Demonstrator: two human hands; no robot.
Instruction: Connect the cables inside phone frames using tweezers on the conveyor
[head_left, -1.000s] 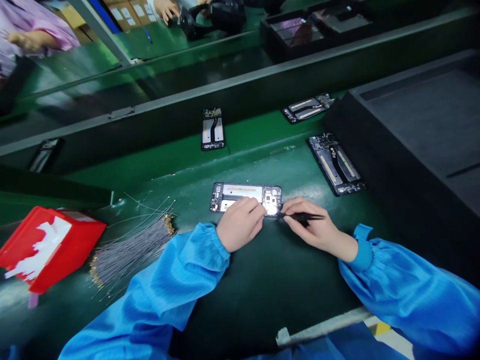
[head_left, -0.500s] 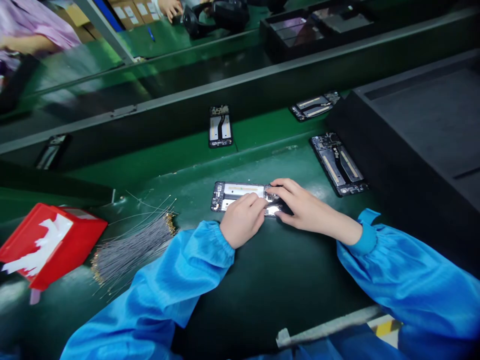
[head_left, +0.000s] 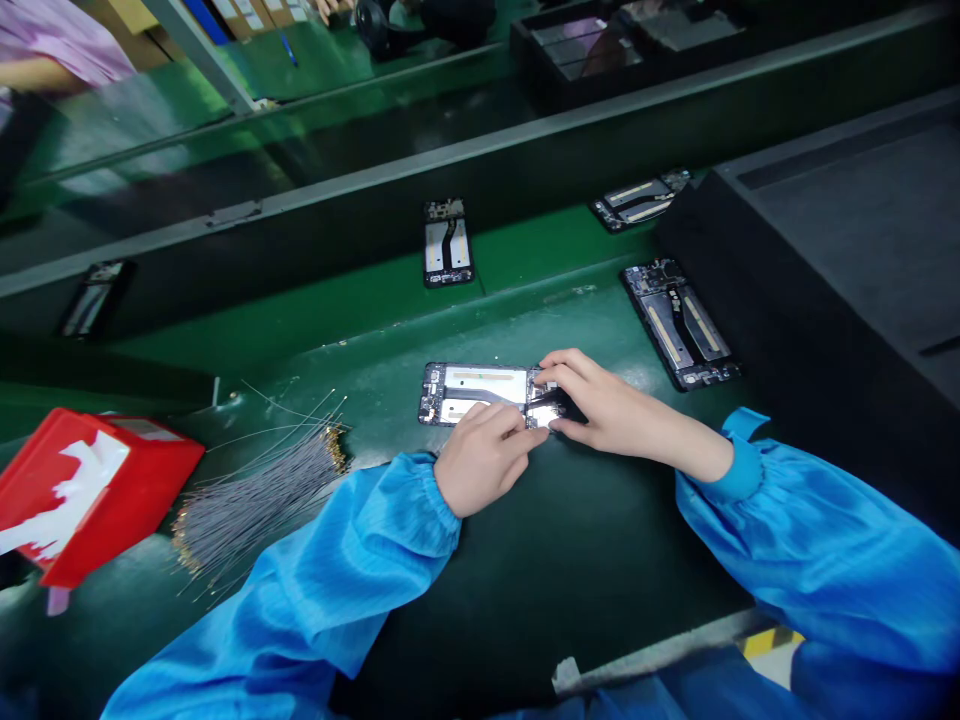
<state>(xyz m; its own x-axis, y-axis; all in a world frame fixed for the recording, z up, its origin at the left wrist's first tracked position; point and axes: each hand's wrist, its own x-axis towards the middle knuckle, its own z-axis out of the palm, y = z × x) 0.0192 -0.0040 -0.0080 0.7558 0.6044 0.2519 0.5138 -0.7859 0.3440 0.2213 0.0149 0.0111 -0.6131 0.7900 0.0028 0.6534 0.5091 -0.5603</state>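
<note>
An opened phone (head_left: pixel 486 380) lies flat on the green bench, its pale inner plate, dark flex cable and circuit parts facing up. My right hand (head_left: pixel 611 408) spans its right end, fingers at the far edge and thumb at the near edge. Something dark shows beneath that palm, too hidden to name. From the near side, my left hand (head_left: pixel 486 458) rests with curled fingers on the phone, the index fingertip at the near edge by the right end. A bundle of thin grey cables (head_left: pixel 259 500) with gold-coloured ends lies left of my left sleeve.
Other opened phones lie beyond: one at back centre (head_left: pixel 448 245), one at back right (head_left: pixel 641 203), one at right (head_left: pixel 679 325) and one at far left (head_left: pixel 94 300). A red bin (head_left: pixel 142 490) stands left. A black tray (head_left: pixel 847 230) borders the right. Another person's arm (head_left: pixel 45 72) shows top left.
My left hand has shifted slightly down and left, uncovering more of the phone's right part. My right hand keeps its place at the right end. The whole view has moved slightly.
</note>
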